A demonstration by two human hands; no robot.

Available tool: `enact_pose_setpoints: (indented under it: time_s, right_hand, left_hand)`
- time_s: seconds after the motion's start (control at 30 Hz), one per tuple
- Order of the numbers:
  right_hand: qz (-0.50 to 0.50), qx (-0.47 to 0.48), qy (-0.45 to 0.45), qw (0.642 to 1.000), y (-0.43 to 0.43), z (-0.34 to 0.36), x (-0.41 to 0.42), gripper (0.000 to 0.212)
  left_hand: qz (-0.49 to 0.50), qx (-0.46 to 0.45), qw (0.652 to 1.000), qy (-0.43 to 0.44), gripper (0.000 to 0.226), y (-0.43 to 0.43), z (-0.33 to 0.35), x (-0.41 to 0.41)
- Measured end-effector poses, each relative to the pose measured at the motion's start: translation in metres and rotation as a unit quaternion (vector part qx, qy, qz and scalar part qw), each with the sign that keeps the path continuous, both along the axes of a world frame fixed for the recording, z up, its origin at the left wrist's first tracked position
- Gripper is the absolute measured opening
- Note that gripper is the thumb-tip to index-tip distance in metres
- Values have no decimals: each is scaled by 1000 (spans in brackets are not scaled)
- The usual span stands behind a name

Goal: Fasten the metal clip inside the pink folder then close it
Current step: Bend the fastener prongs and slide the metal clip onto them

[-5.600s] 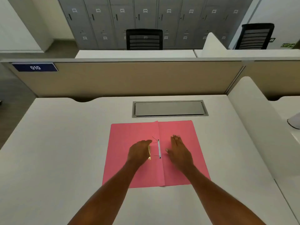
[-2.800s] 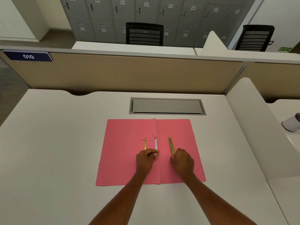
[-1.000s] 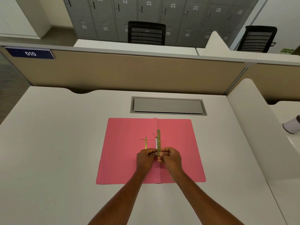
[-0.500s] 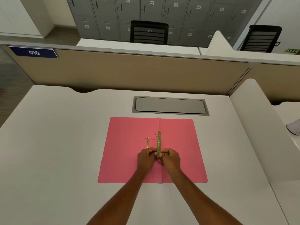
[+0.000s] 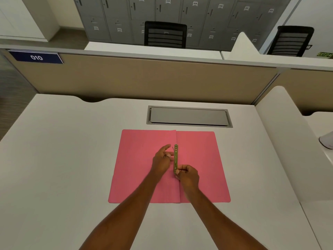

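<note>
The pink folder [image 5: 140, 165] lies open and flat on the white desk, its fold running down the middle. A gold metal clip bar [image 5: 175, 156] lies lengthwise along that fold. My right hand [image 5: 188, 175] pinches the bar's near end. My left hand [image 5: 162, 160] is just left of the bar, fingers partly spread, fingertips touching its upper half near a thin dark prong. The second small gold piece on the left page is hidden under my left hand.
A grey cable hatch [image 5: 189, 116] is set in the desk [image 5: 59, 159] just beyond the folder. A beige partition [image 5: 144, 78] closes the far side, and a white divider [image 5: 288, 141] rises along the right. A white object [image 5: 327, 140] peeks in at the right edge.
My left hand has moved up from the bar's near end to its upper half and spread its fingers. My right hand still holds the near end; the bar stays over the fold.
</note>
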State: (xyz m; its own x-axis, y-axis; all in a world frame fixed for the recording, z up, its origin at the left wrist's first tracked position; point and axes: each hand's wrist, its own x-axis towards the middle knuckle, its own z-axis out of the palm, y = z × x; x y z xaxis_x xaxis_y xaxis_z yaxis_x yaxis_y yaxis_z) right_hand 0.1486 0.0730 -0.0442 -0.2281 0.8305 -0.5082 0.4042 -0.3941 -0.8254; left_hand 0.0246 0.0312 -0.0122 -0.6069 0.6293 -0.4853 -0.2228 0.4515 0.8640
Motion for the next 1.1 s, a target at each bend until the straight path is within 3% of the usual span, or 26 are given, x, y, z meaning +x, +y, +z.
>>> enact_pose_setpoints:
  time_s: [0.53, 1.1]
  right_hand:
    - [6, -6, -15, 1000, 0, 4, -1, 15]
    - [21, -22, -33, 999, 2, 12, 2, 13]
  left_hand:
    - [-20, 21, 996, -86, 52, 8, 1, 6]
    - [-5, 23, 994, -108, 47, 9, -2, 6]
